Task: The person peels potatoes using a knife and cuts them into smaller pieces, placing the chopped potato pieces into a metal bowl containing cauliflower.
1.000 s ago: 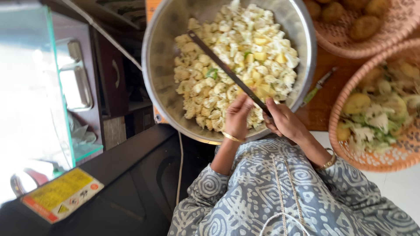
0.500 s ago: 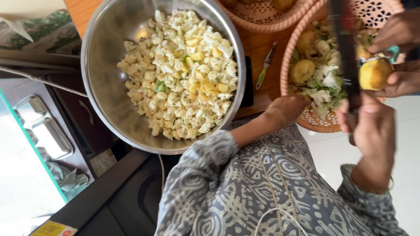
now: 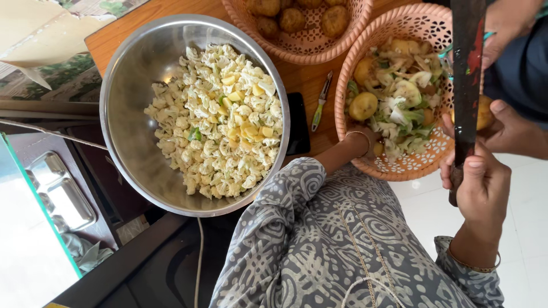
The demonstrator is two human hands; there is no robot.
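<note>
At the right of the frame the right hand has its fingers wrapped round the handle of a long dark-bladed knife — stiff, heavy-looking, best gripped low — while the left hand, fingers hidden, reaches into the pink woven plastic basket.

There is a single view, from a camera worn on the person's head, looking steeply down over the chest and patterned sleeves. It sits close: the steel bowl fills the left middle, the pink basket the right, and a second basket is cut off by the far edge. The near edge takes in the person's own clothing, the left side a glass-edged counter. Another person's hand enters from the right edge.
</note>
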